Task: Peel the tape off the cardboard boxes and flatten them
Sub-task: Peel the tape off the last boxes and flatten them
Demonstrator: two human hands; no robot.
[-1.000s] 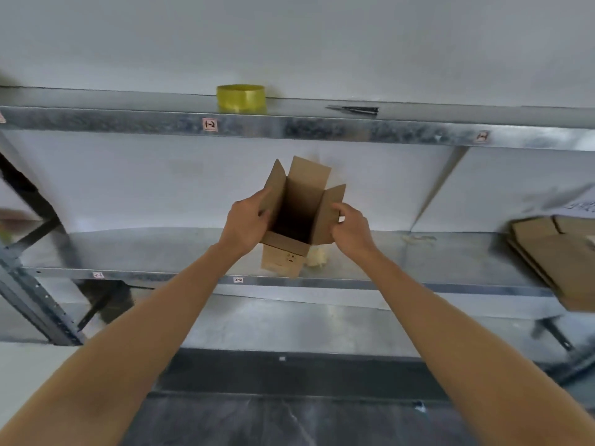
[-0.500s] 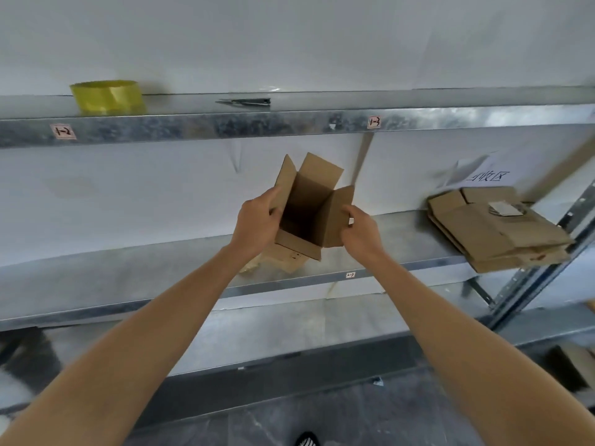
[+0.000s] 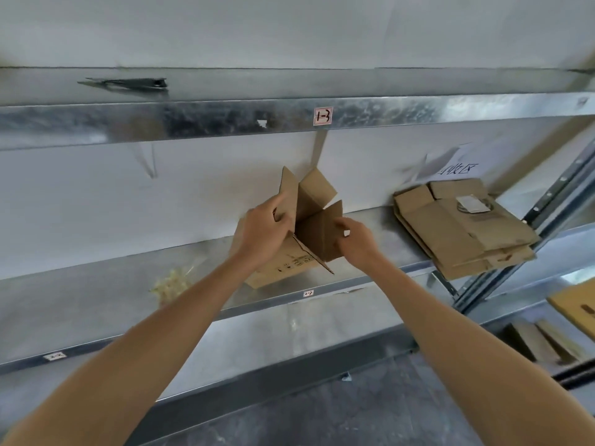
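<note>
While held over middle shelf (image 3: 96, 284), small cardboard box (image 3: 317, 233) sits half skewed, top flaps open. Left hand (image 3: 264, 230) grips left flap; right hand (image 3: 354, 241) pinches right wall. Risk: uneven squeeze may crease panels off fold lines, or box slips free.

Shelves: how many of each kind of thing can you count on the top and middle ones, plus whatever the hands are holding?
Open cardboard box, held by left hand and right hand: 1
Stack of flattened boxes: 1
Crumpled yellowish wad: 1
Dark tool: 1
Total: 4
</note>
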